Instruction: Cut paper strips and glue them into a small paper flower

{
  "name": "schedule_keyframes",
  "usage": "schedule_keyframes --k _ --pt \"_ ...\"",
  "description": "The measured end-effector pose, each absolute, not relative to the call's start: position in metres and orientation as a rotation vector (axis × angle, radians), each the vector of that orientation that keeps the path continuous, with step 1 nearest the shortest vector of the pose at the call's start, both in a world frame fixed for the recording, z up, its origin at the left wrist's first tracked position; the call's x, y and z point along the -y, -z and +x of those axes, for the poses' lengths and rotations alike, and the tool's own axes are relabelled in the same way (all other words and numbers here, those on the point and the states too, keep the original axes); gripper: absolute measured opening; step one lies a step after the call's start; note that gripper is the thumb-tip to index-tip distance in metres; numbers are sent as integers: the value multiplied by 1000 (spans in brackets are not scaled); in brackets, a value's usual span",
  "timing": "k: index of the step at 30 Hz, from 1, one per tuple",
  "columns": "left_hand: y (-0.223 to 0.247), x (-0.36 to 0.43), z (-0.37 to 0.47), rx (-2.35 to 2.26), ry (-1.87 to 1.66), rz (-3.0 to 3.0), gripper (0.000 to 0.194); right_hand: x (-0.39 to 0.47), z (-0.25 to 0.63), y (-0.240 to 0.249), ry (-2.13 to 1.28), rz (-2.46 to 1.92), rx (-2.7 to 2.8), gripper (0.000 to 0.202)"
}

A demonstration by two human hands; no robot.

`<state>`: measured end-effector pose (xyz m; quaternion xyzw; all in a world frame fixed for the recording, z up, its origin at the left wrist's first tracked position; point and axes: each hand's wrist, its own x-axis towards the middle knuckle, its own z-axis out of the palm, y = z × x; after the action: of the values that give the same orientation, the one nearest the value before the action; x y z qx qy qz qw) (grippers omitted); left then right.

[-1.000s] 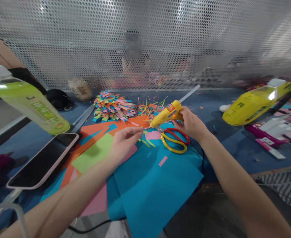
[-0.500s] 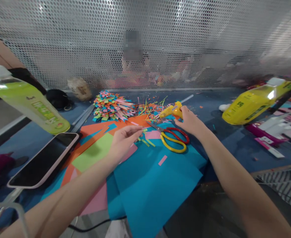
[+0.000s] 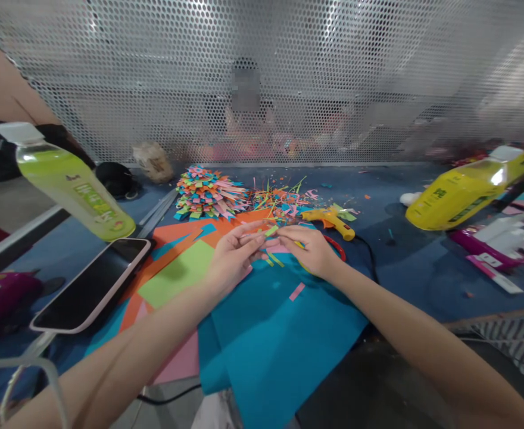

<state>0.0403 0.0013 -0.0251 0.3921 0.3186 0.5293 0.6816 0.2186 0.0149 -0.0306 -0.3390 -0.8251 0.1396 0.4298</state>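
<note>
Some blue paper (image 3: 284,351) lies nearest us, its near part hanging over the edge of the table (image 3: 391,271). On it, a short pink slip (image 3: 297,292) rests by itself between our forearms. To our left, a phone (image 3: 93,285) lies face up with a white cable running from its near end, and beside it a green sheet (image 3: 177,271) sits over orange and pink ones.

Just past the slip, our two hands meet over the paper. Our left hand (image 3: 235,253) has its thumb and fingertips closed on a small green strip (image 3: 271,230), which is held up above the sheets. Our right hand (image 3: 309,247) has its fingers drawn together at the strip's other end; we cannot tell whether they grip it. Under that hand lie the scissors (image 3: 337,247), mostly hidden, with part of the red handle showing.

Beyond, a yellow glue gun (image 3: 331,219) lies on its side, nozzle to our left, a black cord trailing from its grip. Two bottles flank us: a green one (image 3: 77,187) at left, a yellow one (image 3: 456,193) at right. Farther back, a spiky paper cone (image 3: 208,193) stands beside loose scraps (image 3: 284,196), before a perforated panel (image 3: 298,47).
</note>
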Motion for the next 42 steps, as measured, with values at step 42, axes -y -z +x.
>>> schedule_keyframes --k 42 --pt "24 -28 -5 -1303 -131 2811 40 -25 238 23 -921 -1033 1560 13"
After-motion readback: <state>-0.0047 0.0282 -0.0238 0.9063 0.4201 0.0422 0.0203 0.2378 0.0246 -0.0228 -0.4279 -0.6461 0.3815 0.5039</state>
